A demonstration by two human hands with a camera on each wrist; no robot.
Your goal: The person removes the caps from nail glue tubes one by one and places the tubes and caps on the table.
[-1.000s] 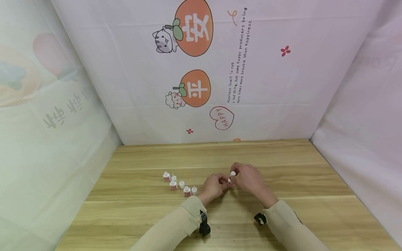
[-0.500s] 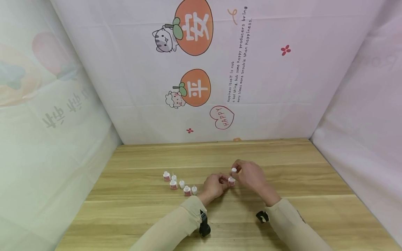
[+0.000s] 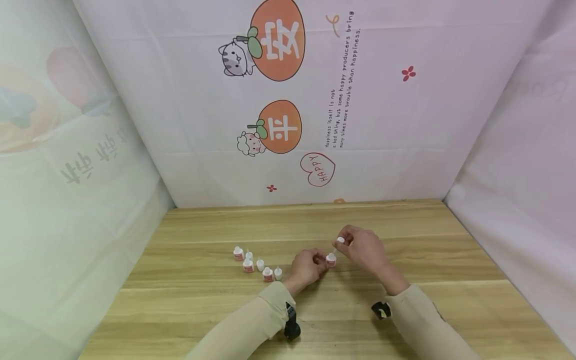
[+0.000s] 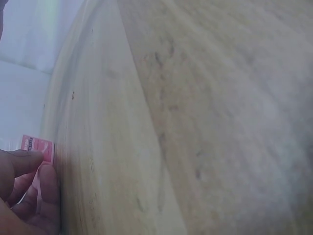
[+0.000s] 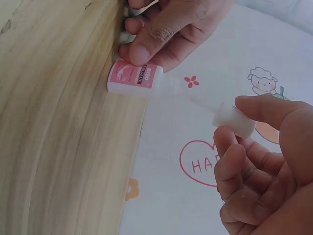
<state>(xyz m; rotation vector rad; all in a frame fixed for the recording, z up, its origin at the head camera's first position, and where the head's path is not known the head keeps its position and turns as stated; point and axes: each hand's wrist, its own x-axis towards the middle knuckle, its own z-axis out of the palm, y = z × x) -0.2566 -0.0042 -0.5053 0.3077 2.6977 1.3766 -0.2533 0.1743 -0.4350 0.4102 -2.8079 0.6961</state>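
In the head view my left hand [image 3: 306,266] holds a small white glue bottle [image 3: 331,261] with a pink label upright on the table. The left wrist view shows fingers against its pink label [image 4: 45,147]. My right hand [image 3: 366,250] pinches a white cap [image 3: 340,240] up and to the right of the bottle. From the cap a thin applicator [image 5: 200,101] extends toward the bottle's neck [image 5: 170,83]; whether its tip is still inside is unclear in the right wrist view.
Left of my hands stand three similar bottles without caps: one at the back [image 3: 238,254], one mid-row [image 3: 248,266] and one nearer [image 3: 267,275]. Beside them three white caps [image 3: 278,274] stand with thin applicators pointing up. A printed white cloth [image 3: 382,165] rises behind the wooden table [image 3: 216,320].
My right hand has moved up and to the right with the cap, off the bottle, baring its neck and part of the applicator. The left hand and bottle stay in place.
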